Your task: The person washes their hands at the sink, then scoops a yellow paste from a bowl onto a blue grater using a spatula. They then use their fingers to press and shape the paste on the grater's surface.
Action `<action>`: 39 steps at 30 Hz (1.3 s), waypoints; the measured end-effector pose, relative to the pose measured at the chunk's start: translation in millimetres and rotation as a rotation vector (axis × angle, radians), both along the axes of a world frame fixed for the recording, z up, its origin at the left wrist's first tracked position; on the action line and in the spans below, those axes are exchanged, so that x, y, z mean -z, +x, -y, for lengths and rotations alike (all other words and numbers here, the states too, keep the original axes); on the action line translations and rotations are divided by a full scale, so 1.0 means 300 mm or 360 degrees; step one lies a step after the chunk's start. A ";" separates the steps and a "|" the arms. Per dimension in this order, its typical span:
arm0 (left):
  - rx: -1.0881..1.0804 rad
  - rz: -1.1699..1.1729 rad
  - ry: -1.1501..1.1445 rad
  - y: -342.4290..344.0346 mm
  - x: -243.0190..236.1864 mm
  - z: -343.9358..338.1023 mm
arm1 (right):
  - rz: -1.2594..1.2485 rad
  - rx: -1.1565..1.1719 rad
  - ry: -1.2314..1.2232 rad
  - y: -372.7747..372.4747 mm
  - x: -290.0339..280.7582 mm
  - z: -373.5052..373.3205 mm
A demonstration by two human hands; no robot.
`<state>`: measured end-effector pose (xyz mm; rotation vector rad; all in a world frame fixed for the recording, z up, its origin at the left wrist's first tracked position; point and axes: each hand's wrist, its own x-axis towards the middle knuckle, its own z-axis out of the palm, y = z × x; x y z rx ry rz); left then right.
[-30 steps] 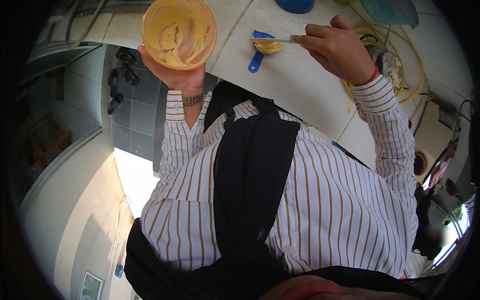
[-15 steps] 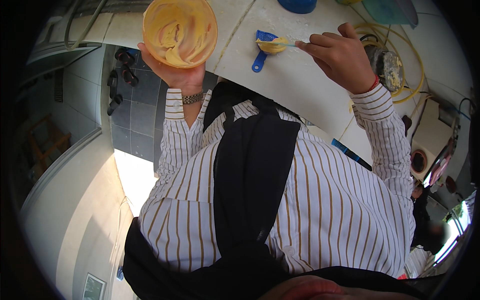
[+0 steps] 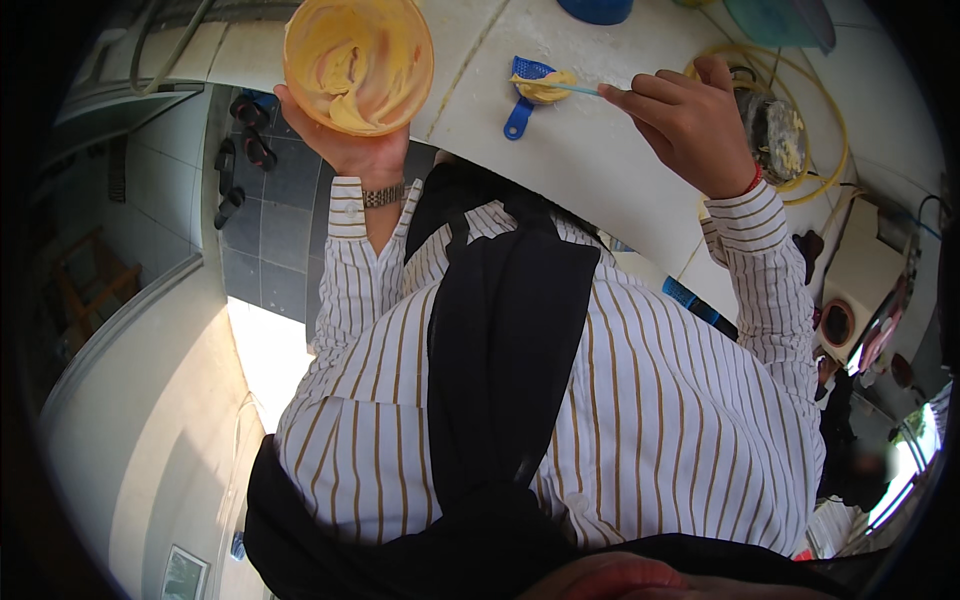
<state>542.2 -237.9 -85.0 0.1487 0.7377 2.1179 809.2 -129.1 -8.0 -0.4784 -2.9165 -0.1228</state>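
Note:
My left hand (image 3: 370,150) grips an orange bowl (image 3: 410,60) from underneath; its inside is smeared with thick yellow cream (image 3: 350,75). My right hand (image 3: 680,125) is closed on a thin light-blue spreading tool (image 3: 582,88), whose cream-covered end reaches over a blue perforated scoop (image 3: 517,120) with a short handle. A heap of yellow cream (image 3: 550,92) sits at the scoop, which lies on the pale tiled counter (image 3: 560,180).
A yellow hose (image 3: 840,130) coils around a cream-spattered lump (image 3: 780,140) at right. A blue bowl (image 3: 595,8) and green container (image 3: 780,20) stand at the top. Footwear (image 3: 258,150) lies on dark floor tiles (image 3: 245,230); a person's dark clothing (image 3: 840,440) shows at right.
My right hand has shifted slightly down and to the right with the spreading tool, which tilts a little differently over the scoop. My left hand and the bowl have hardly moved.

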 end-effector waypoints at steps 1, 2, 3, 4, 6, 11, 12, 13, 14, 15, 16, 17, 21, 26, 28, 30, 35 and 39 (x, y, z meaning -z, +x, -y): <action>0.0007 0.0015 -0.0002 0.002 -0.002 -0.001 | -0.0020 0.0009 0.0005 0.002 -0.009 0.003; 0.0012 0.0030 -0.0007 0.001 -0.003 -0.001 | -0.0023 0.0020 -0.0005 0.003 -0.009 0.001; 0.0017 0.0044 -0.0012 -0.001 -0.004 -0.002 | -0.0027 0.0032 -0.0016 0.005 -0.006 -0.003; 0.0017 0.0057 -0.0016 -0.003 -0.002 0.000 | -0.0032 0.0039 -0.0025 0.004 0.000 -0.007; 0.0036 0.0020 0.0003 -0.013 0.007 -0.003 | -0.0014 0.0040 -0.0008 -0.002 0.010 -0.016; 0.0038 0.0100 0.0004 -0.025 0.001 -0.001 | -0.0068 0.0184 -0.0172 0.007 -0.019 -0.017; 0.0041 0.0088 -0.0007 -0.024 -0.006 0.000 | -0.0083 0.0231 -0.0241 0.009 -0.025 -0.020; 0.0046 0.0077 -0.0018 -0.022 -0.012 0.001 | -0.0097 0.0281 -0.0309 0.011 -0.030 -0.021; 0.0044 0.0079 -0.0018 -0.019 -0.017 0.002 | -0.0111 0.0279 -0.0343 0.013 -0.028 -0.020; 0.0043 0.0080 -0.0017 -0.016 -0.022 0.003 | -0.0126 0.0276 -0.0376 0.016 -0.022 -0.017; 0.0039 0.0082 -0.0016 -0.015 -0.024 0.005 | -0.0140 0.0271 -0.0410 0.017 -0.018 -0.013; 0.0056 0.0068 -0.0014 -0.015 -0.024 0.006 | -0.0147 0.0269 -0.0398 0.013 -0.019 -0.008; 0.0099 0.0098 0.0053 -0.010 -0.039 0.002 | -0.0170 0.0185 -0.0355 -0.009 0.013 0.002; 0.0133 0.0132 0.0053 0.000 -0.059 0.003 | -0.0148 0.0174 -0.0222 -0.006 0.006 0.009; 0.0150 0.0122 0.0068 -0.002 -0.047 -0.002 | -0.0150 0.0152 -0.0140 0.006 0.020 -0.006; 0.0123 0.0066 0.0016 0.006 -0.045 -0.003 | -0.0095 0.0202 -0.0170 0.021 0.005 -0.008; 0.0107 0.0027 -0.0049 0.020 -0.047 -0.024 | -0.0086 0.0331 -0.0228 0.060 -0.014 -0.014; 0.0184 0.0061 -0.0063 0.036 -0.062 -0.045 | -0.0131 0.0438 -0.0313 0.101 -0.023 -0.032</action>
